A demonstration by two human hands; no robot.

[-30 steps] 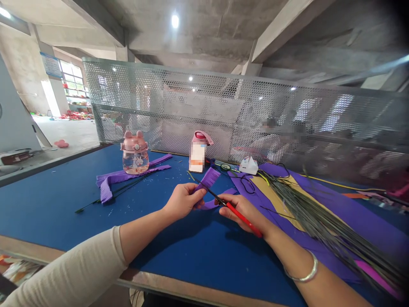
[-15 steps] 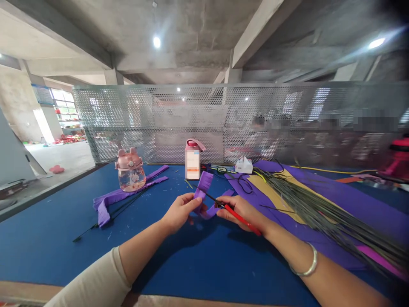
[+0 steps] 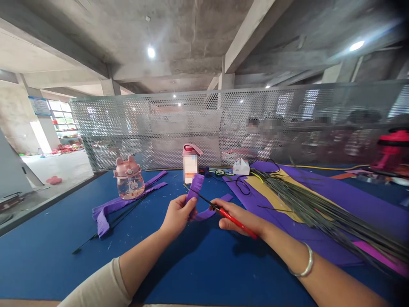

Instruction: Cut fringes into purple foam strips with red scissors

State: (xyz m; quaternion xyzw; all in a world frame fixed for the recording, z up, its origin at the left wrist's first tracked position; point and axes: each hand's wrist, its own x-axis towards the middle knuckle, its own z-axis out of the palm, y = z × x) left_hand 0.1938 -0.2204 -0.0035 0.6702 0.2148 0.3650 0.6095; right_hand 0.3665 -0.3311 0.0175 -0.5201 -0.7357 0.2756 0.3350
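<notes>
My left hand (image 3: 177,215) pinches a purple crepe paper strip (image 3: 195,185) between thumb and fingers, its frilled end standing up. The strip's tail (image 3: 213,209) hangs behind and runs to the right over the table. From the paper, a thin dark stem (image 3: 205,199) reaches across to the fingertips of my right hand (image 3: 236,216). Also in my right hand is a red-handled tool (image 3: 238,223), lying along the palm; its working end is hard to make out. Both hands are closed, held above the blue table (image 3: 204,273).
At the left, a pink bottle (image 3: 129,179) stands near purple strips (image 3: 102,217) and a dark stem. A phone (image 3: 191,168) leans on a pink bottle. Many green stems (image 3: 300,196) lie on purple sheets (image 3: 275,238) at right. A perforated metal screen (image 3: 191,123) stands behind.
The camera view has shifted slightly. The strip and dark stem are still between my hands, and my right index finger and thumb look a little further apart.
</notes>
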